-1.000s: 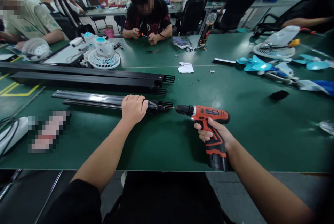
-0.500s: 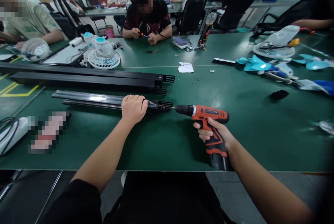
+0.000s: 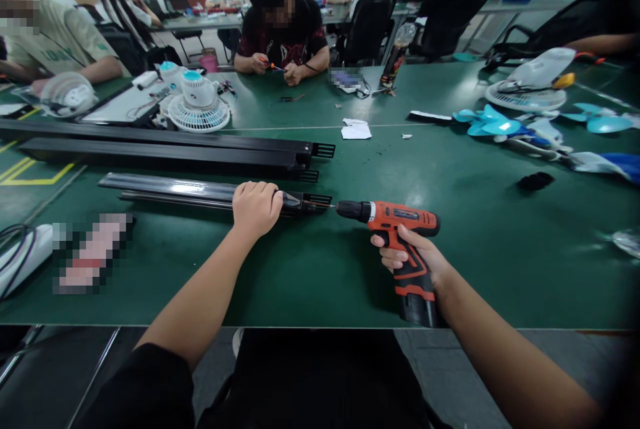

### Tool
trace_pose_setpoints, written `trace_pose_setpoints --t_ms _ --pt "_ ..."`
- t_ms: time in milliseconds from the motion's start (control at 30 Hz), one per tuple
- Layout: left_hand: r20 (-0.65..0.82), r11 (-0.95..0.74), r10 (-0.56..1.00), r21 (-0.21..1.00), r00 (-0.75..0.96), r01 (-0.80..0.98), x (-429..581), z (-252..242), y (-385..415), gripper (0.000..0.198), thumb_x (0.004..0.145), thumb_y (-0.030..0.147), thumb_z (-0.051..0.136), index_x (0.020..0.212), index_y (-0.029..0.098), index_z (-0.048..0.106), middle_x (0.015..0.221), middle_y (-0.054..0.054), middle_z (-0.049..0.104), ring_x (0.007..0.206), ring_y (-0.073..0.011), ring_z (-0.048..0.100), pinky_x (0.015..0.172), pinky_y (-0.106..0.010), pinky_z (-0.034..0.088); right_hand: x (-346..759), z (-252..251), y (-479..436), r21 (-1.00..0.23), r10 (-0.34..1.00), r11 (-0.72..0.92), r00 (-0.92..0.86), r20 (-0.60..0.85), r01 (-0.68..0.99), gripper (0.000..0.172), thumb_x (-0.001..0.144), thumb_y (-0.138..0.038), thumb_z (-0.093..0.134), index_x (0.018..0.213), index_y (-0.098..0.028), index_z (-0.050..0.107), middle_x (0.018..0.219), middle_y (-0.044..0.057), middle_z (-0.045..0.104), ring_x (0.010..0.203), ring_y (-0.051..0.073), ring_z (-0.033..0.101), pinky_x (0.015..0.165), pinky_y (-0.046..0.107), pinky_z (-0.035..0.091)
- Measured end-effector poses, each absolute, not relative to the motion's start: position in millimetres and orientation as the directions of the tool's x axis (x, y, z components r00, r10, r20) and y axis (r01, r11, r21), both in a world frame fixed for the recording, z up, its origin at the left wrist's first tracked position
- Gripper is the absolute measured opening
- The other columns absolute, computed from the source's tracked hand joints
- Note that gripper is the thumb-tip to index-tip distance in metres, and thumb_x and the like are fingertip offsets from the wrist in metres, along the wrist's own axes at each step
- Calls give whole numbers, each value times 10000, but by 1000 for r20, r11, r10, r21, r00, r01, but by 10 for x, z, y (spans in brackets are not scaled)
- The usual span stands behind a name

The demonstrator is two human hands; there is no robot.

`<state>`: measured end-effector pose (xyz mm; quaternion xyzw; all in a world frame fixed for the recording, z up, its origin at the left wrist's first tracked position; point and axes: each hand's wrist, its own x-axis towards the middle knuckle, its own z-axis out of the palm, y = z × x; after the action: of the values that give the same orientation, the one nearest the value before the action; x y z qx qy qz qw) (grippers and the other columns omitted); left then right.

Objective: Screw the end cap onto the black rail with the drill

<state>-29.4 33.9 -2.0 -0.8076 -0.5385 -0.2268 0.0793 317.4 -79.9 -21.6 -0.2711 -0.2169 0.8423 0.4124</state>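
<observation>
My left hand [image 3: 257, 209] is wrapped over a long black metal bar [image 3: 175, 187] near its right end, pressing it to the table. A slotted black bracket [image 3: 317, 202] sticks out of that end. Closed round the handle of an orange and black cordless drill [image 3: 404, 219] is my right hand [image 3: 417, 252], with a finger at the trigger. The drill's chuck [image 3: 353, 209] points left, and its thin bit reaches the bracket's end. Whether the bit touches a screw there is too small to tell.
Longer black bars [image 3: 165, 154] lie behind the held bar. White fan parts [image 3: 199, 109] stand at the back left; blue fan blades [image 3: 487, 123] lie to the right. Paper scraps [image 3: 356, 129] are on the green table [image 3: 310, 282]. Across it, a person [image 3: 283, 29] holds a screwdriver.
</observation>
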Motion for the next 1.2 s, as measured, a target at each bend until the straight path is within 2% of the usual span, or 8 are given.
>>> trace_pose_setpoints --t_ms 233,367,600,833,1200 --pt "451 -412 834 123 318 903 -294 -11 335 463 1043 378 344 1020 185 765 990 -111 770 958 -309 660 964 -474 413 3168 -225 -810 -597 816 -559 -507 -276 -575 359 867 -444 823 1009 -168 644 620 -47 500 516 73 370 504 163 467" --pt "457 -412 828 105 324 905 -294 -9 338 464 1047 380 338 1018 193 761 990 -103 772 951 -302 664 962 -467 420 3174 -218 -806 -593 810 -569 -513 -284 -569 374 859 -450 831 1028 -169 651 635 -44 515 519 77 379 503 168 480" --pt "438 -408 844 146 311 901 -294 -15 337 479 1042 387 339 1046 182 772 1007 -118 768 984 -318 658 981 -481 408 3173 -204 -796 -582 807 -577 -510 -299 -572 366 849 -434 835 1033 -170 660 708 -13 578 514 82 390 480 188 498" --pt "464 -414 826 112 321 903 -298 -14 333 476 1046 387 330 1015 202 768 982 -99 774 951 -300 664 957 -470 436 3168 -208 -796 -580 806 -582 -501 -316 -570 397 827 -440 851 1032 -159 659 610 -50 491 506 81 368 477 158 481" --pt "463 -418 824 107 327 902 -302 -21 343 466 1048 386 328 1009 215 760 983 -98 775 939 -301 661 954 -472 432 3165 -200 -800 -613 819 -562 -478 -318 -555 325 869 -417 785 1017 -165 641 729 2 569 508 80 360 467 198 460"
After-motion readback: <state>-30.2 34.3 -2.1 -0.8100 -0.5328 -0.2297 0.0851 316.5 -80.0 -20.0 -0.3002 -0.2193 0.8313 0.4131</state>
